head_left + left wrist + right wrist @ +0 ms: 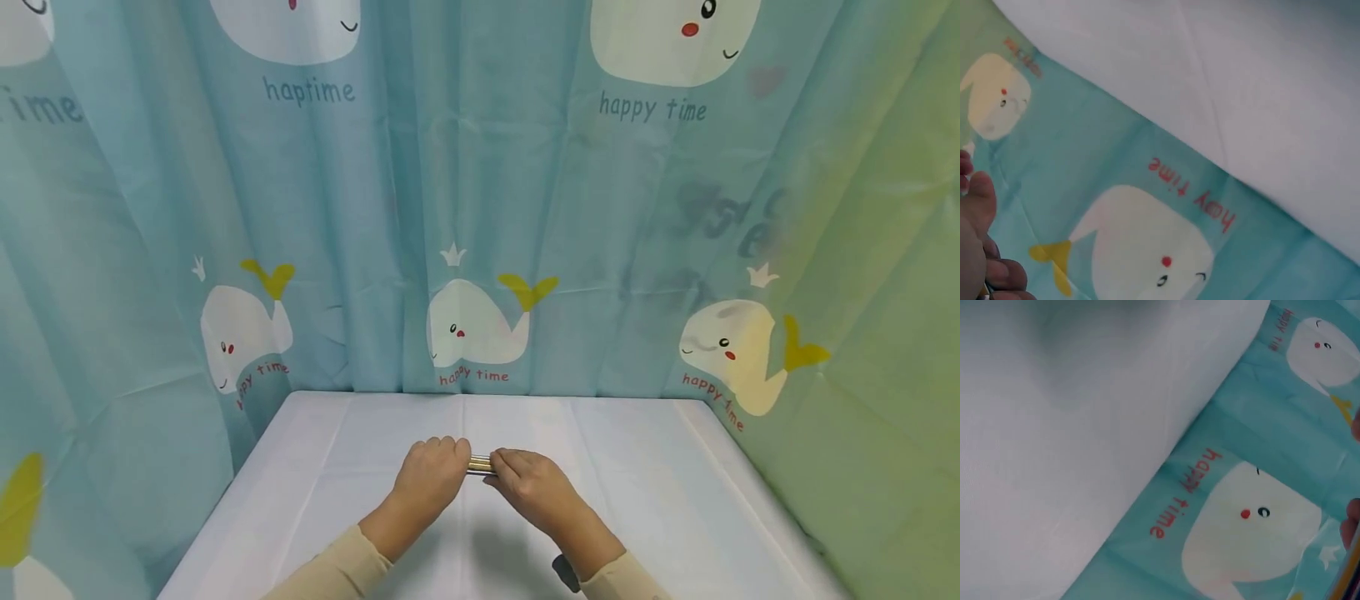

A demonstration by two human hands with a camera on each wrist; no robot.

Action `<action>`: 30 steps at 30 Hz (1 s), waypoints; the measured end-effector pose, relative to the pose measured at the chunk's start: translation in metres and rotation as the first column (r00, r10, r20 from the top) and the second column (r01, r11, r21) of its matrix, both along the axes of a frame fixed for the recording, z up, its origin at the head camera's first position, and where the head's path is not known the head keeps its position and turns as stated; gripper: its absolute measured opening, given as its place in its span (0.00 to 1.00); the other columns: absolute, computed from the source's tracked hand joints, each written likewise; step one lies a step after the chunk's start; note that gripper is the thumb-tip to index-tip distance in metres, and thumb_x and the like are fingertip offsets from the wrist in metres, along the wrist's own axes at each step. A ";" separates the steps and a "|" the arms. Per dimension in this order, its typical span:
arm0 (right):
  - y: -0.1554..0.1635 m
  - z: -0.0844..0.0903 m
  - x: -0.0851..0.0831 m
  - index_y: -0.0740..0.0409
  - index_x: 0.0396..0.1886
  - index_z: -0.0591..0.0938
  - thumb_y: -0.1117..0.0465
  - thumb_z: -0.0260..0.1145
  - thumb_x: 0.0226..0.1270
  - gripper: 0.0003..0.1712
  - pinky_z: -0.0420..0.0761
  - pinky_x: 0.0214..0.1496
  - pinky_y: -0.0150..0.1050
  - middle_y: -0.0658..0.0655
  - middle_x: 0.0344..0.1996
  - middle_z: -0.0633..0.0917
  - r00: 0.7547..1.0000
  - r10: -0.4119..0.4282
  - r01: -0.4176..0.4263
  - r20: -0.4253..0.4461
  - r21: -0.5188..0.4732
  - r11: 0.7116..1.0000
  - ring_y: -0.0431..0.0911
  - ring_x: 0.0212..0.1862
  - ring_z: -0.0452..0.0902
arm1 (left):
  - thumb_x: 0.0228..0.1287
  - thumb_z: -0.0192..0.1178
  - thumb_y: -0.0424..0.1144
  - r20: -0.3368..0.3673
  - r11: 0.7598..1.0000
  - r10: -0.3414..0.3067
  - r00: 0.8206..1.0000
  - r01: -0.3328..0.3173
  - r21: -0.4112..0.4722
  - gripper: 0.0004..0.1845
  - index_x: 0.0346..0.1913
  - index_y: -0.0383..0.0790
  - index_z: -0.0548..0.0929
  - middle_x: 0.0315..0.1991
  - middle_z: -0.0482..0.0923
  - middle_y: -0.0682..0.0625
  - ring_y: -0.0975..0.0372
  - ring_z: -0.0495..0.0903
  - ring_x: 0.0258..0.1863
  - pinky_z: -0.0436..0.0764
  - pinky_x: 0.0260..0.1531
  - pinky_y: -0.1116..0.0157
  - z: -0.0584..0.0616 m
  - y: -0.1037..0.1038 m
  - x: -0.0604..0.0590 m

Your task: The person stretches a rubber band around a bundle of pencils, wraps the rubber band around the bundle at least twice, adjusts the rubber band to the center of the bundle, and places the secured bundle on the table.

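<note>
We curl our left hand (429, 473) and right hand (534, 486) around the two ends of a short rod (480, 465), held level above the table (660, 500). The rod sits at table centre, our hands at 9 and 3 o'clock of it. A whale curtain (480, 250) hangs at 12.

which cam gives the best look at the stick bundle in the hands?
Head view. The stick bundle shows as a short striped stretch between the left hand and right hand, both curled round it above the white table. The left wrist view shows only fingertips at its edge; the right wrist view shows a striped sliver at its corner.
</note>
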State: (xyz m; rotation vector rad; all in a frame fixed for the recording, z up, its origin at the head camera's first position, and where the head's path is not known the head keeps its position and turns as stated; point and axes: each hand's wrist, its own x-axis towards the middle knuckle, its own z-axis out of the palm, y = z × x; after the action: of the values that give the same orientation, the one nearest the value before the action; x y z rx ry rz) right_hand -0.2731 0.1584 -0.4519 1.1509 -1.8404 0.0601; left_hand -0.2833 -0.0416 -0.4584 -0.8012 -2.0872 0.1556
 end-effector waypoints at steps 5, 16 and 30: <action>0.000 0.002 0.000 0.66 0.45 0.84 0.56 0.74 0.57 0.21 0.80 0.46 0.33 0.58 0.39 0.87 1.000 0.004 -0.003 0.027 -0.020 1.000 0.46 0.41 0.85 | 0.54 0.68 0.36 -0.022 1.000 -0.004 1.000 0.004 -0.012 0.16 0.22 0.44 0.68 0.13 0.63 0.53 0.65 0.60 0.11 0.58 0.10 0.70 0.006 0.005 -0.002; 0.039 0.000 0.000 0.66 0.39 0.83 0.63 0.73 0.55 0.14 0.82 0.42 0.37 0.57 0.34 0.86 0.987 -0.161 0.161 0.026 0.016 0.987 0.46 0.35 0.85 | 0.59 0.53 0.29 0.009 1.000 -0.011 1.000 0.011 0.020 0.12 0.21 0.42 0.66 0.13 0.61 0.51 0.63 0.60 0.10 0.56 0.10 0.68 0.009 -0.017 -0.007; -0.013 -0.010 0.003 0.65 0.38 0.85 0.59 0.79 0.47 0.19 0.81 0.40 0.31 0.56 0.33 0.88 0.997 -0.071 0.072 0.026 -0.044 0.996 0.43 0.34 0.86 | 0.50 0.71 0.40 0.014 0.999 -0.021 1.000 0.021 -0.027 0.18 0.22 0.44 0.68 0.14 0.64 0.53 0.65 0.61 0.11 0.59 0.09 0.69 -0.007 0.005 0.000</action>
State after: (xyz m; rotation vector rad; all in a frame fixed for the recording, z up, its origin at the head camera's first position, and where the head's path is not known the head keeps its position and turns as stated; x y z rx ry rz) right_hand -0.2697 0.1454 -0.4622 1.0566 -1.8908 0.0739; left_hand -0.2828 -0.0365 -0.4653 -0.8422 -2.0925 0.1675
